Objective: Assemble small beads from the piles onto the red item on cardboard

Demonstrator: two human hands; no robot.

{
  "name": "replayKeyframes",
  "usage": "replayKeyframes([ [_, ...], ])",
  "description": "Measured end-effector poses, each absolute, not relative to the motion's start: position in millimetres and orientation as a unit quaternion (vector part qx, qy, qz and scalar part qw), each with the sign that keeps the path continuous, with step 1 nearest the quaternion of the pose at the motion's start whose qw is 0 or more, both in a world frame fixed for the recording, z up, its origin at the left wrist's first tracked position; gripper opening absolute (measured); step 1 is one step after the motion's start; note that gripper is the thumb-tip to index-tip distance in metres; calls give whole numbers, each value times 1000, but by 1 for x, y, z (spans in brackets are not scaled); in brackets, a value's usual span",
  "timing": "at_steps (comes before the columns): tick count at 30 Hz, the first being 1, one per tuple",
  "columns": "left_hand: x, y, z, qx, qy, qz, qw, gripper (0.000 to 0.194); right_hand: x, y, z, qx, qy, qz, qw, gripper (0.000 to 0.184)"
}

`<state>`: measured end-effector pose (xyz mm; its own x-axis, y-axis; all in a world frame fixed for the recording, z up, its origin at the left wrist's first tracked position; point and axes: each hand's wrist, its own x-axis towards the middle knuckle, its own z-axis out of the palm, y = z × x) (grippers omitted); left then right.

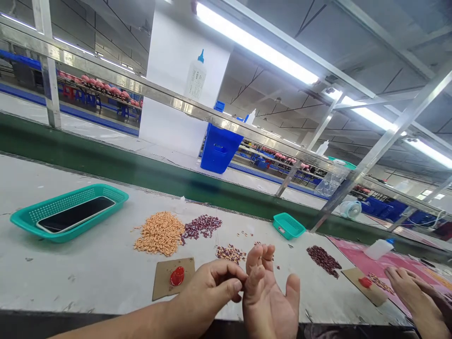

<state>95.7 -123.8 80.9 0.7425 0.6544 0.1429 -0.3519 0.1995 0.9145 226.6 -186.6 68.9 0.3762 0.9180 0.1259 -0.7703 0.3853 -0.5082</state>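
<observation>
My left hand (221, 287) comes in from the lower left, thumb and fingers pinched together beside the fingers of my right hand. Whatever it pinches, if anything, is too small or hidden to name. My right hand (270, 296) is palm towards me, thumb spread and fingers slightly bent, nothing visible in the palm. Just left of my hands lies a brown cardboard square (160, 282) with a glossy red blob (177, 276). Behind them are a heap of small tan pieces (160, 233), a pile of dark purple pieces (203, 226) and a mixed pile (230, 253), partly covered by my hands.
A green basket (21, 219) holding a phone (76, 214) stands left. A small green tray (287, 226) sits farther back, near a dark red pile (323, 260). At right, another person's hands (409, 287) work beside a second cardboard (377, 295) and a bottle (377, 249).
</observation>
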Motion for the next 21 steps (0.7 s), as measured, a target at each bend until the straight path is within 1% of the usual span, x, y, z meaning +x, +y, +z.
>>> replayKeyframes([
  [4,91,-122,80,608,120,331,712,9,231,-194,64,-203,-204,542,789,46],
  [8,85,-123,86,679,101,318,654,10,234,-198,61,-220,-249,553,764,42],
  [14,86,-127,87,720,120,328,600,17,231,-198,61,-204,-206,554,781,46],
  [18,89,-128,82,728,140,331,584,16,233,-198,59,-205,-227,567,764,44],
  [21,89,-129,84,729,149,322,586,17,233,-197,58,-210,-227,575,757,46],
])
